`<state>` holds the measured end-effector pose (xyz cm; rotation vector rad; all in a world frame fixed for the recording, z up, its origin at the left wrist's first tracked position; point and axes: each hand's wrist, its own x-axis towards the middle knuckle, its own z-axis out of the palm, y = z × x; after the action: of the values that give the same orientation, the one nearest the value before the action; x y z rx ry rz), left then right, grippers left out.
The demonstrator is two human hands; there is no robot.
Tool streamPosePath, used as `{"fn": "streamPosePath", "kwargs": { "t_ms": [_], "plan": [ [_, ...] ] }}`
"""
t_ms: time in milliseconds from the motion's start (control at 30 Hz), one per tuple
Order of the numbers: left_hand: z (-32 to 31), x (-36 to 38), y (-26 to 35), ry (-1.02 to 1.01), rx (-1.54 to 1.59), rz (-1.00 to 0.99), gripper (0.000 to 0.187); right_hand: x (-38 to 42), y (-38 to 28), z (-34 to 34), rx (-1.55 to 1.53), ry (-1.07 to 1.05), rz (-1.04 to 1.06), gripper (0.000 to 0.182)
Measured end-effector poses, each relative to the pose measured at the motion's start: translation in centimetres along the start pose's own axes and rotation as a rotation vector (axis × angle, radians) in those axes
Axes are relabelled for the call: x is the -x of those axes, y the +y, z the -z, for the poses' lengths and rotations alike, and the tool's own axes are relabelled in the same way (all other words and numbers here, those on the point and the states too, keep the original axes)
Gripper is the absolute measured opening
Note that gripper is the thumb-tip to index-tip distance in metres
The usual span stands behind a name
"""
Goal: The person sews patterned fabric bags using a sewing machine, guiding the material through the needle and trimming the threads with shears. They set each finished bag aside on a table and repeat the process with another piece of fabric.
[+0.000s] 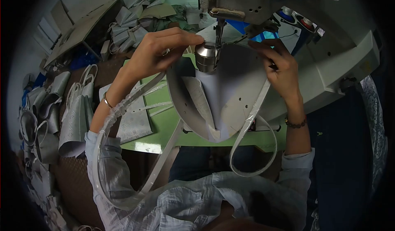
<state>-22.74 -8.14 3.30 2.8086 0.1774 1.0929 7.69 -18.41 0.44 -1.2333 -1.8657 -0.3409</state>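
A pale grey-white bag [247,83] with long thin straps hangs open over the post of a sewing machine [242,0]. The bag's upper edge runs beneath the needle bar [220,31], beside a shiny metal cylinder [206,60]. My left hand [164,50] grips the bag's edge at the left, its fingers reaching towards the cylinder. At the right, my right hand [282,68] is closed on the bag's far edge with fingers bent. One strap [98,161] loops down over my left forearm; another strap [275,148] forms a loop below my right hand.
Under the bag lies a green work surface [197,138], with flat patterned pieces [135,124] on its left. Several similar bags [78,120] are heaped at the far left, and more pieces [127,29] are piled at the back. Thread spools [306,22] stand behind the machine.
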Motion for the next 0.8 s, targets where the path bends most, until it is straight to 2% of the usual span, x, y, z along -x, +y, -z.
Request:
{"fn": "streamPosePath", "kwargs": {
  "t_ms": [167, 233, 367, 433, 500, 567, 633, 700, 800],
  "plan": [
    [-0.9, -0.3, 2.4, 0.044, 0.025, 0.101, 0.042, 0.5, -1.4, 0.8, -0.002, -0.078, -0.046, 0.040],
    [-1.3, -0.5, 4.3, 0.104, -0.114, 0.237, 0.038, 0.9, -2.4, 1.3, -0.028, -0.115, -0.087, 0.036],
    [0.1, -1.2, 8.4, 0.007, -0.248, 0.161, 0.034, 1.1, -3.8, 2.1, -0.014, -0.202, -0.082, 0.030],
    [1.3, -1.3, 10.8, -0.478, -0.225, 0.056, 0.033, 1.2, -4.2, 2.3, -0.007, -0.211, -0.086, 0.029],
    [0.4, -1.0, 13.2, -0.676, 0.024, -0.044, 0.040, 1.1, -4.2, 2.4, 0.025, -0.223, -0.041, 0.034],
    [-1.5, 0.2, 15.4, -0.929, 0.108, -0.020, 0.040, 1.1, -4.3, 2.5, 0.031, -0.211, -0.037, 0.034],
    [-5.3, 4.4, 17.0, -0.881, -0.047, -0.103, 0.029, 1.2, -4.6, 2.7, 0.037, -0.200, -0.028, 0.034],
    [-7.8, 6.2, 18.0, -0.923, -0.252, -0.294, 0.018, 1.4, -5.1, 2.7, 0.108, -0.231, -0.028, 0.036],
    [-10.9, 7.4, 18.4, -0.849, -0.377, -0.296, 0.013, 2.0, -5.9, 2.2, 0.221, -0.153, 0.048, 0.040]
  ]
}}
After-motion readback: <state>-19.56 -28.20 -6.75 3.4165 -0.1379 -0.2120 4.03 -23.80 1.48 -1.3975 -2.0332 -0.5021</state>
